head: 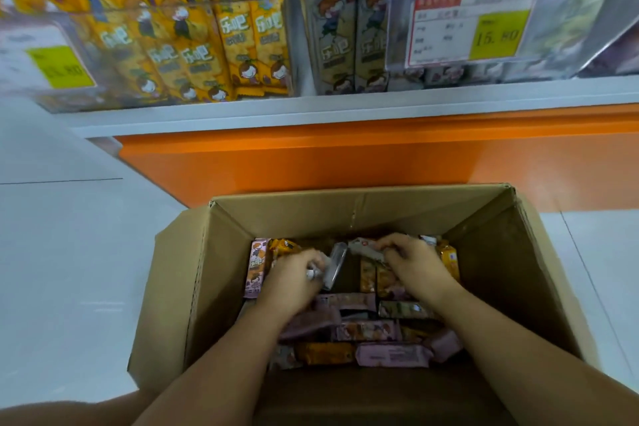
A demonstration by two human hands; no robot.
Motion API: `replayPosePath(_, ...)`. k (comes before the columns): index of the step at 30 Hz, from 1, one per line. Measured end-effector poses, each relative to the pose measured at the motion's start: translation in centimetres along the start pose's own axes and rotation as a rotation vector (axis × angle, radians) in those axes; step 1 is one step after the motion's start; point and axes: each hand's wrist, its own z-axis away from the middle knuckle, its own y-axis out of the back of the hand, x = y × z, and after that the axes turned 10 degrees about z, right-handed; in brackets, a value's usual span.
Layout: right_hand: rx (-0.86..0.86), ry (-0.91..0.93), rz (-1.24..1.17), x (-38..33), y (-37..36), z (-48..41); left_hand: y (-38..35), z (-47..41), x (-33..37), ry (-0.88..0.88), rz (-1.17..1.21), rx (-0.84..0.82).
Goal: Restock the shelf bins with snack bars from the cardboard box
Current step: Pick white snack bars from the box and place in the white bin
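Your left hand [294, 278] and right hand [413, 261] each grip a grey bar inside the cardboard box [345, 214].

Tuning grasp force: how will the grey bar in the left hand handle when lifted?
Grey bar looks foil-wrapped and glossy, so probably slippery. It is slim and held by the left hand alone, so likely light. The contents probably snap if squeezed hard.
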Motion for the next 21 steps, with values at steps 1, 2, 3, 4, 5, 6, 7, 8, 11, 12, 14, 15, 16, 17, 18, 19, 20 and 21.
replayPosePath(1, -0.012, 0.01, 0.009, -0.5, 0.6, 0.3, 0.5, 0.4, 0.8, -0.018, 0.042, 0.018)
replayPosePath(2, -0.021, 0.017, 0.02, -1.2, 1.3, 0.7, 1.0, 0.8, 1.5, -0.036, 0.077, 0.032)
replayPosePath(3, -0.031, 0.021, 0.023, -2.0, 2.0, 1.1, 1.5, 1.2, 2.2, -0.055, 0.111, 0.042)
replayPosePath(4, -0.04, 0.028, 0.015, -2.9, 2.8, 1.6, 2.0, 1.6, 3.0, -0.072, 0.14, 0.046)
replayPosePath(5, -0.053, 0.047, 0.003, -3.8, 3.8, 2.3, 2.6, 2.2, 3.8, -0.08, 0.154, 0.045)
replayPosePath(6, -0.067, 0.08, 0.0, -4.8, 4.9, 2.9, 3.2, 2.7, 4.9, -0.089, 0.161, 0.046)
replayPosePath(7, -0.08, 0.12, 0.009, -5.7, 6.1, 3.6, 4.0, 3.4, 6.0, -0.106, 0.162, 0.048)
replayPosePath(8, -0.086, 0.16, 0.033, -6.6, 7.4, 4.5, 4.8, 3.9, 7.1, -0.14, 0.162, 0.055)
replayPosePath(11, -0.024, 0.257, 0.13, -9.0, 11.2, 6.8, 7.8, 5.8, 10.9, -0.274, 0.156, 0.064)
replayPosePath(12, -0.002, 0.276, 0.126, -9.7, 12.4, 7.7, 8.9, 6.6, 12.2, -0.319, 0.153, 0.062)
replayPosePath(14, -0.001, 0.299, 0.077, -11.3, 14.5, 9.7, 10.9, 8.2, 14.5, -0.39, 0.142, 0.054)
replayPosePath(15, 0.013, 0.32, 0.081, -12.1, 15.5, 10.8, 11.9, 9.0, 15.5, -0.422, 0.132, 0.053)
replayPosePath(16, 0.049, 0.345, 0.112, -12.8, 16.4, 11.7, 12.8, 9.9, 16.4, -0.459, 0.121, 0.057)
replayPosePath(17, 0.088, 0.37, 0.142, -13.5, 17.2, 12.7, 13.6, 10.7, 17.2, -0.491, 0.109, 0.061)
replayPosePath(18, 0.117, 0.393, 0.154, -14.4, 17.9, 13.9, 14.5, 11.5, 18.0, -0.516, 0.103, 0.069)
replayPosePath(19, 0.137, 0.421, 0.15, -15.0, 18.6, 14.9, 15.2, 12.3, 18.7, -0.537, 0.102, 0.08)
replayPosePath(20, 0.152, 0.452, 0.135, -15.5, 19.2, 15.8, 15.9, 13.0, 19.2, -0.555, 0.11, 0.098)
replayPosePath(21, 0.177, 0.483, 0.11, -15.8, 19.9, 16.6, 16.5, 13.6, 19.8, -0.577, 0.127, 0.124)
